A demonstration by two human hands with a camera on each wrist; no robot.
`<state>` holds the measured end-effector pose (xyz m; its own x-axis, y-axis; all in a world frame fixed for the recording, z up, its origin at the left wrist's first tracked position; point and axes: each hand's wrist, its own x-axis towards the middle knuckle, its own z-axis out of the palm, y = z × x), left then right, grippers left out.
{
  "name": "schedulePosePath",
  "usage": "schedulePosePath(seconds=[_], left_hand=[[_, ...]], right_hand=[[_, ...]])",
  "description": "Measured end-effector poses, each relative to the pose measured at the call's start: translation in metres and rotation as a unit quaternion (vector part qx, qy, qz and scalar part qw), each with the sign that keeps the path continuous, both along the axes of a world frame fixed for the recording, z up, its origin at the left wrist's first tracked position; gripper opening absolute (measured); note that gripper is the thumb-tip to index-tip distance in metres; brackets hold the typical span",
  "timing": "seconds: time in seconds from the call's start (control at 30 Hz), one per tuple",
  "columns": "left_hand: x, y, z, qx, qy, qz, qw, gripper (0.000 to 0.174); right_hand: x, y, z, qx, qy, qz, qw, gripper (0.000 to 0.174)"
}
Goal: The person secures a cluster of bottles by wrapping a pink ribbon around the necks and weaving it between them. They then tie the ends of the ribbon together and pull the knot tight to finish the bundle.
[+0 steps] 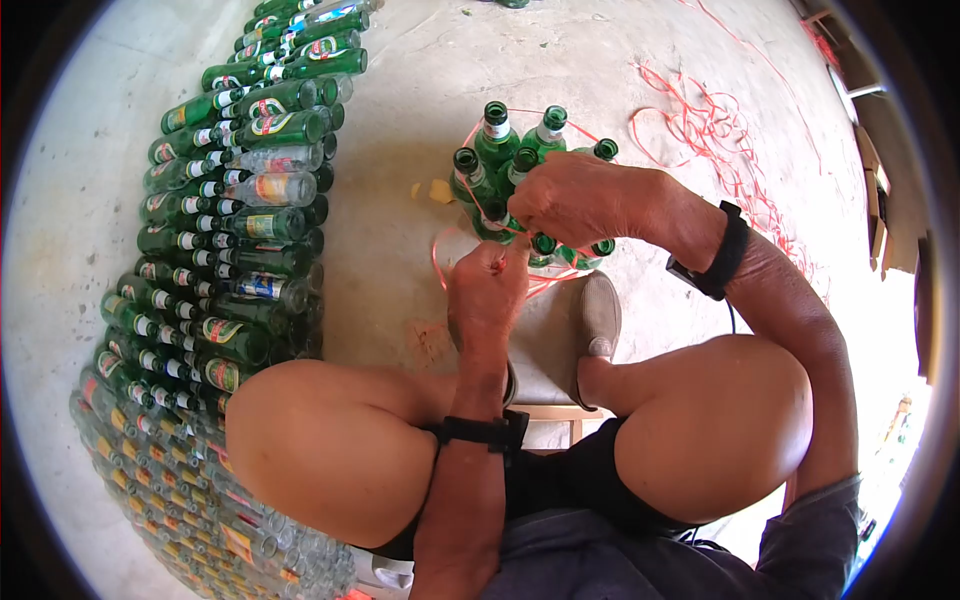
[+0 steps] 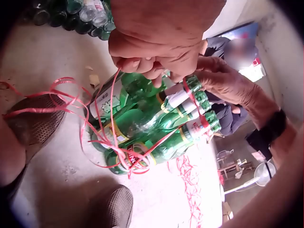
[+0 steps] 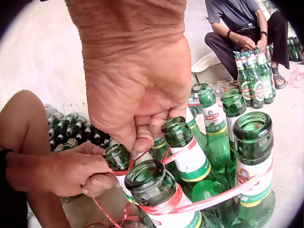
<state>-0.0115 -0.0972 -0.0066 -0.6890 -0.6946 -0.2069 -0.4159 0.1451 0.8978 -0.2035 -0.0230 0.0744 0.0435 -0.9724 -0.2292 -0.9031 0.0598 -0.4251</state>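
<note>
Bottle bundle (image 1: 497, 145) upright on the floor (image 1: 420, 100); both hands on the red string (image 1: 437, 258) wound round it.

Bundle stands just ahead of the squatting person's feet, necks up, long axes vertical. String runs level round the necks and again lower round the bodies. Left hand (image 1: 487, 290) is at the near side, against the bundle, grip clamped on the string, forearm straight out between the knees. Right hand (image 1: 585, 195) arches over the necks from the right, fingers curled down, pinching string. Both hands equally near.
</note>
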Motion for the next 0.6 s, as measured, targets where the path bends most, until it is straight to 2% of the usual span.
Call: schedulePosePath(seconds=[0.17,0.27,0.47,0.6], left_hand=[[0.012,-0.013,0.039,-0.106,-0.168,-0.058,0.978,0.046],[0.025,-0.020,0.056,-0.122,-0.193,-0.099,0.969,0.047],[0.047,-0.023,0.074,-0.124,-0.153,-0.166,0.966,0.036],[0.049,-0.024,0.076,-0.104,-0.144,-0.164,0.970,0.030]], right_hand=[[0.002,-0.002,0.003,0.014,0.027,0.004,1.000,0.015],[0.003,-0.002,0.002,0.013,0.041,0.002,0.999,0.014],[0.004,-0.002,0.000,0.012,0.046,0.007,0.999,0.014],[0.003,-0.002,0.000,-0.007,0.054,0.015,0.998,0.014]])
